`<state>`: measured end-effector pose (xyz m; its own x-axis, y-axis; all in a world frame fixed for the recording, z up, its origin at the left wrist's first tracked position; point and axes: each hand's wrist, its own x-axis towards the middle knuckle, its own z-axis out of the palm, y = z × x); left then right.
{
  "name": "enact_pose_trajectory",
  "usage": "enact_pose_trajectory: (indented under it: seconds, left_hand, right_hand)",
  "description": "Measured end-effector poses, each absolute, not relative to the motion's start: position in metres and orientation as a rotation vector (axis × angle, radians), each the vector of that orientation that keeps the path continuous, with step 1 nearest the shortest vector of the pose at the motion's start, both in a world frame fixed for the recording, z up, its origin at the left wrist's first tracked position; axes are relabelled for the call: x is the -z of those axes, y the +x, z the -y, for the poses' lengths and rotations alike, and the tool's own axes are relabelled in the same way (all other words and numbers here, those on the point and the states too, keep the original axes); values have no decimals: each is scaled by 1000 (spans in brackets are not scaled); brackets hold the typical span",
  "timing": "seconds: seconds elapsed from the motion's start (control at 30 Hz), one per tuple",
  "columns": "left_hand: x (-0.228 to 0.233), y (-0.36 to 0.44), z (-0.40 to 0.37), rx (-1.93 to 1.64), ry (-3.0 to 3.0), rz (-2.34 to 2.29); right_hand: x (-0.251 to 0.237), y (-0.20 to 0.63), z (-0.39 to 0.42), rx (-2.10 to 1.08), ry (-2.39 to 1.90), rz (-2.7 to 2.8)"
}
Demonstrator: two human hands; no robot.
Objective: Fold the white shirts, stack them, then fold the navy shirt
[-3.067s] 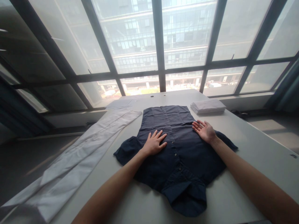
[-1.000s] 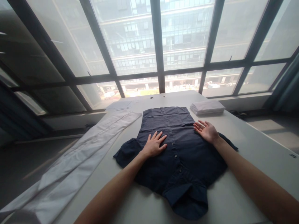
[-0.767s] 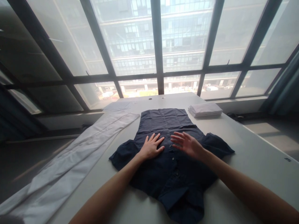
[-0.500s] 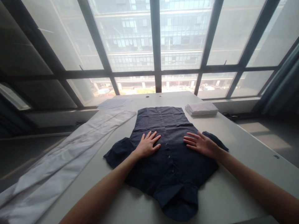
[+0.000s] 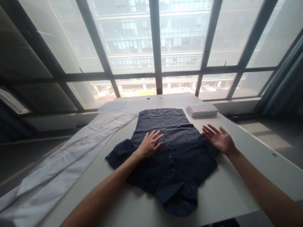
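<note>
A dark navy button-up shirt (image 5: 180, 157) lies front side up, its collar (image 5: 181, 198) toward me and its hem at the far end. My left hand (image 5: 150, 144) rests on the shirt's front, left of the button row, fingers spread. Over on the other side, my right hand (image 5: 220, 138) is at the shirt's right edge, palm turned up and inward, fingers stretched out. Beside it the right sleeve (image 5: 210, 148) lies in against the body. The left sleeve (image 5: 120, 153) sticks out to the side. Whether my right fingertips touch cloth I cannot tell.
The white table (image 5: 248, 176) carries a stack of folded white cloth (image 5: 201, 109) at the far right. Long white fabric (image 5: 78, 154) runs along the left edge. Pale sheets (image 5: 113, 105) lie at the far left. Large windows (image 5: 132, 41) stand beyond.
My right hand has moved off the shirt's front, out to the right, and turned palm up. The right sleeve, which stuck out, now lies inward. My left hand has stayed in place.
</note>
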<state>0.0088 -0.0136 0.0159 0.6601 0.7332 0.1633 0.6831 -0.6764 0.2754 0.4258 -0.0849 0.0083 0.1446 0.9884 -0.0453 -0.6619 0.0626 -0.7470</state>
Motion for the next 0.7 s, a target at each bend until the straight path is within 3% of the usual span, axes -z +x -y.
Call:
enact_pose_trajectory:
  seconds: [0.17, 0.4, 0.53, 0.7]
  left_hand:
    - [-39, 35, 45, -638, 2042, -688]
    - [-32, 55, 74, -247, 1400, -494]
    - [-25, 51, 69, -286, 1194, -492]
    - [-21, 50, 67, -316, 1099, -473]
  right_hand:
    - [-19, 390, 97, -1608, -687, 702]
    - [-11, 390, 101, -1876, -840, 888]
    - [1, 411, 88, -1687, -977, 697]
    - [25, 447, 69, -1189, -990, 312]
